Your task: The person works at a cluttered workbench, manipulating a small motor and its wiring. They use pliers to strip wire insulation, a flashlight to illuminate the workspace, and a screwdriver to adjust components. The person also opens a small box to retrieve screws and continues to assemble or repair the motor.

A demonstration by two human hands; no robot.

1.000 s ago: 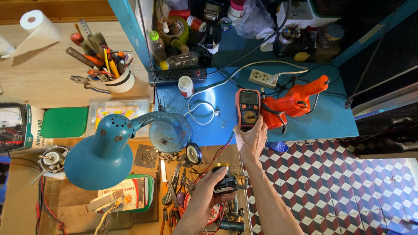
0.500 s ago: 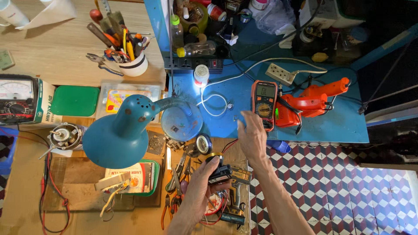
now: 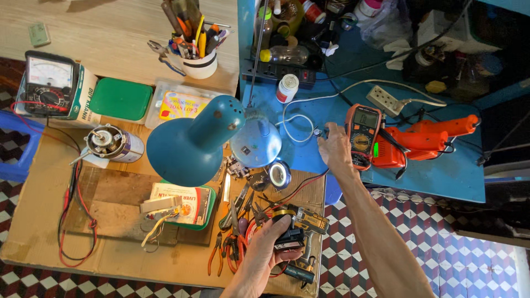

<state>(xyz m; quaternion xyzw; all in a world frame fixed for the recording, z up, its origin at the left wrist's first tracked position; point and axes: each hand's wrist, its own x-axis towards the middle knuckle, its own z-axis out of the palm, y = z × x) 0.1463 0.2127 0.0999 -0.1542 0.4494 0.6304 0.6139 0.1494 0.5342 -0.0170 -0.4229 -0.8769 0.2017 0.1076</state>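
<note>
Right hand [image 3: 333, 148] has reached the multimeter [image 3: 361, 135] — fingers loose; left hand [image 3: 270, 243] grips a black part [image 3: 290, 238].

Left hand [image 3: 270, 243] is gripping a small black-and-yellow motor [image 3: 295, 226] above the pliers [image 3: 221, 251] on the cardboard-covered bench [image 3: 33, 221]. Right hand [image 3: 334, 149] is resting beside an orange multimeter [image 3: 362, 135] on the blue bench [image 3: 441, 171]. A blue lamp [image 3: 190, 143] is hanging over the middle.
</note>
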